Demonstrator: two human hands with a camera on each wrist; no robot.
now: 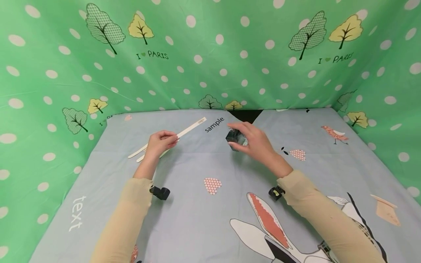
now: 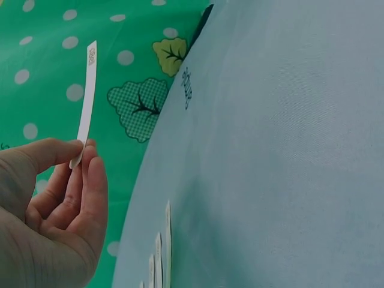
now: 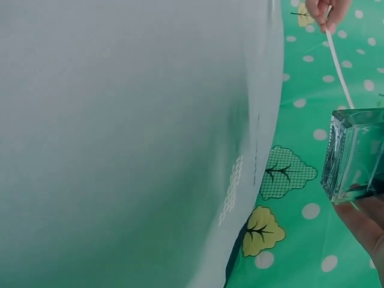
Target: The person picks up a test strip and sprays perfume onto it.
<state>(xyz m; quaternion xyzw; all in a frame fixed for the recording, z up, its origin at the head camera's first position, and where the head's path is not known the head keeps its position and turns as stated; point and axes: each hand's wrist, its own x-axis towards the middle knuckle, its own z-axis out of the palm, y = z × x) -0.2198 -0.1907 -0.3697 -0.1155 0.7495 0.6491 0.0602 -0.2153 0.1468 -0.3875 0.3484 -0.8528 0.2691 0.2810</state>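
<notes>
White strip (image 1: 192,127) above "sample"-lettered cloth (image 1: 190,160)

We see a white strip (image 1: 192,128) left, greenish glass (image 3: 363,150) right, beige sleeves (image 1: 123,215) near, grey-blue cloth (image 1: 190,219) with pink-and-white hearts (image 1: 212,186), and a far green curtain (image 1: 204,71) dotted white
</notes>
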